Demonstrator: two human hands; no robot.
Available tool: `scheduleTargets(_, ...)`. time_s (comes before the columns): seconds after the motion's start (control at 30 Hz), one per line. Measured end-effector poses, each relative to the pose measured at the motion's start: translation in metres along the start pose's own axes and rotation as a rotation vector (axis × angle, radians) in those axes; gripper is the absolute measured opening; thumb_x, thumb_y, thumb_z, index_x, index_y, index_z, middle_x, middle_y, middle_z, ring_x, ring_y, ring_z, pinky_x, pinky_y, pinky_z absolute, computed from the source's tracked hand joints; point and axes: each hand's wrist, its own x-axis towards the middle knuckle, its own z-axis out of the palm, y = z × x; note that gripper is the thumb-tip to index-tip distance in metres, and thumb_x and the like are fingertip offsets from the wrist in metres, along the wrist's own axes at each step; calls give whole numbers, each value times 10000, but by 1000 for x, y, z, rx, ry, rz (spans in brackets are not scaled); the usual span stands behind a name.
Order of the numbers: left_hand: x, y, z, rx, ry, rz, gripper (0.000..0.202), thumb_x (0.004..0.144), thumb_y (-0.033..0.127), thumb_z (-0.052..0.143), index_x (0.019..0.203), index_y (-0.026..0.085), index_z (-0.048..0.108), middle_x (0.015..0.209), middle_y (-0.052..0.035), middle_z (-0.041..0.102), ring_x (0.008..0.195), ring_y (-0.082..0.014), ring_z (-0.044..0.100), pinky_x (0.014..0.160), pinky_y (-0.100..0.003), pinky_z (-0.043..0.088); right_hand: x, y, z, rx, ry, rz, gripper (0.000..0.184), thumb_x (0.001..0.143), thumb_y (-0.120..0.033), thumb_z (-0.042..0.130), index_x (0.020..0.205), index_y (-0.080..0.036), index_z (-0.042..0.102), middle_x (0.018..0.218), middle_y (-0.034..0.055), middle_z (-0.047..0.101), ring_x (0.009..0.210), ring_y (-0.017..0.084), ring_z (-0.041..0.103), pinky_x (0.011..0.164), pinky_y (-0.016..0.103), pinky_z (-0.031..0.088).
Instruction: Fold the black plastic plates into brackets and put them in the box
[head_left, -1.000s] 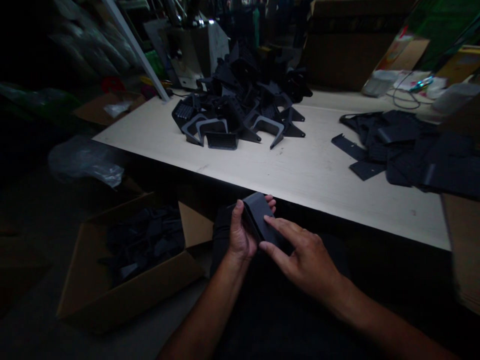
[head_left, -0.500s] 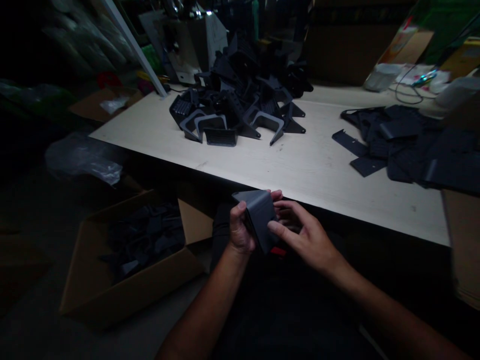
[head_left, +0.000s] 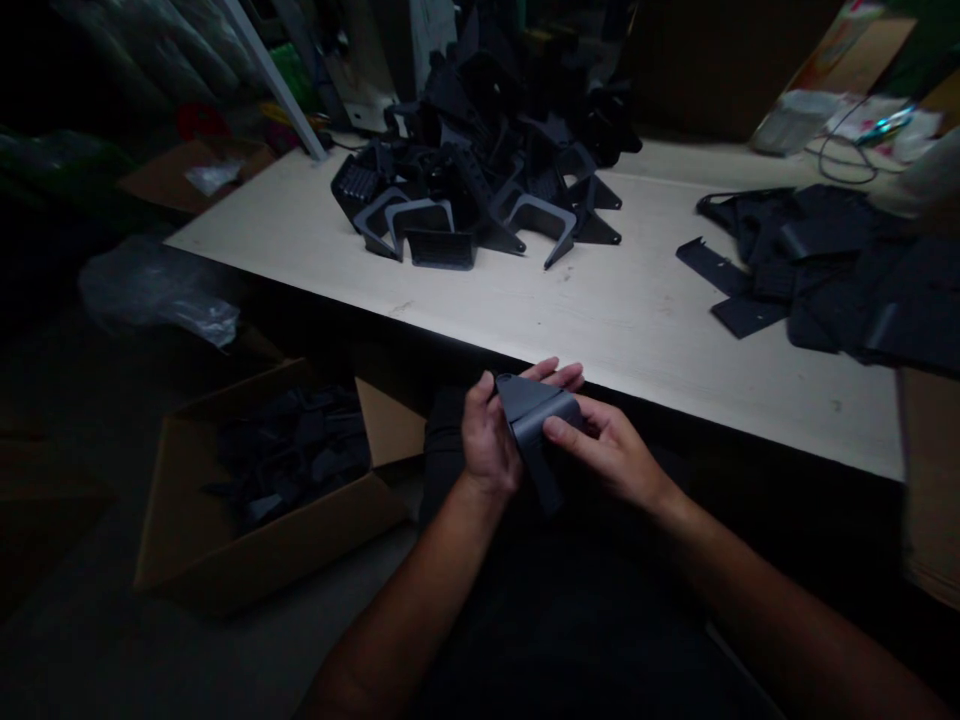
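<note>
A dark grey plastic part (head_left: 534, 418) is held between both hands, just below the near edge of the pale wooden table (head_left: 600, 320). My left hand (head_left: 487, 440) wraps round its left side, thumb on top, fingers behind it. My right hand (head_left: 611, 450) grips its right side, with the thumb pressed on the part's face. A lower leg of the part points down between my wrists.
A heap of black plastic brackets (head_left: 480, 170) lies at the table's far middle. Flat black pieces (head_left: 825, 260) spread across the right. An open cardboard box (head_left: 262, 500) of dark parts stands on the floor at the left, beside a crumpled plastic bag (head_left: 157, 295).
The part has been turned in my hands and lifted a little toward the table edge. My right hand went from flat fingers on its face to gripping its side.
</note>
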Motion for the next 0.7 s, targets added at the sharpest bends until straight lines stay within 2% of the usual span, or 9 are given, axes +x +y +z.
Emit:
scheduleTargets(0.07, 5, 5, 2, -57, 158, -27, 434, 899, 525, 612, 1032, 123, 710, 1007, -158, 795, 1061, -307, 750, 1065, -455, 529, -3, 4, 4, -136, 25, -78, 285, 890, -436, 809, 1050, -203, 777, 915, 16, 714, 811, 168, 621, 754, 278, 501)
scheduleTargets(0.13, 8, 6, 5, -45, 284, -42, 232, 890, 395, 624, 881, 166, 658, 743, -70, 748, 789, -250, 758, 961, -453, 576, -7, 9, 8, -247, 94, -172, 233, 887, -408, 803, 982, -197, 775, 892, 13, 692, 832, 178, 601, 804, 300, 494)
scheduleTargets(0.23, 6, 4, 13, 18, 340, 7, 124, 869, 307, 619, 823, 194, 592, 640, -11, 688, 630, -203, 705, 856, -422, 598, -12, 13, 13, -350, 187, -284, 204, 875, -393, 803, 907, -195, 764, 881, 17, 678, 887, 202, 603, 898, 339, 485)
scheduleTargets(0.33, 3, -1, 18, 68, 328, 43, 128, 866, 325, 606, 845, 201, 586, 657, -10, 693, 661, -214, 713, 796, -395, 596, -13, 10, 12, -368, 181, -284, 208, 861, -399, 816, 894, -201, 762, 935, 31, 703, 938, 225, 623, 941, 359, 489)
scheduleTargets(0.4, 3, -1, 16, 129, 326, 55, 163, 870, 366, 605, 844, 207, 581, 664, -16, 702, 683, -227, 715, 766, -387, 588, -12, 5, 6, -352, 136, -221, 218, 858, -416, 825, 913, -212, 770, 973, 32, 722, 960, 232, 637, 940, 356, 499)
scheduleTargets(0.47, 3, 2, 11, 264, 305, 82, 225, 892, 431, 608, 842, 212, 588, 690, -32, 722, 698, -235, 710, 743, -372, 571, -12, -2, -2, -336, 83, -118, 237, 844, -443, 842, 913, -226, 775, 936, 21, 728, 905, 221, 650, 870, 337, 522)
scheduleTargets(0.53, 2, 9, 3, 517, 264, 148, 282, 903, 483, 645, 847, 207, 635, 760, -53, 749, 733, -228, 697, 732, -336, 539, -14, -8, -10, -323, 59, -17, 267, 827, -476, 856, 870, -229, 764, 817, 2, 705, 765, 191, 634, 729, 302, 523)
scheduleTargets(0.6, 0, 20, -5, 863, 216, 242, 292, 894, 490, 704, 862, 199, 708, 851, -67, 765, 795, -218, 680, 734, -299, 494, -17, -13, -16, -321, 42, 66, 298, 826, -502, 854, 852, -222, 755, 753, -6, 683, 676, 169, 609, 622, 274, 495)
scheduleTargets(0.7, -6, 37, -8, 1286, 34, 281, 291, 940, 480, 679, 891, 209, 773, 867, -47, 749, 813, -206, 649, 718, -286, 429, -18, -17, -18, -365, -7, 132, 330, 829, -529, 844, 878, -211, 769, 796, 9, 712, 698, 181, 636, 595, 271, 495)
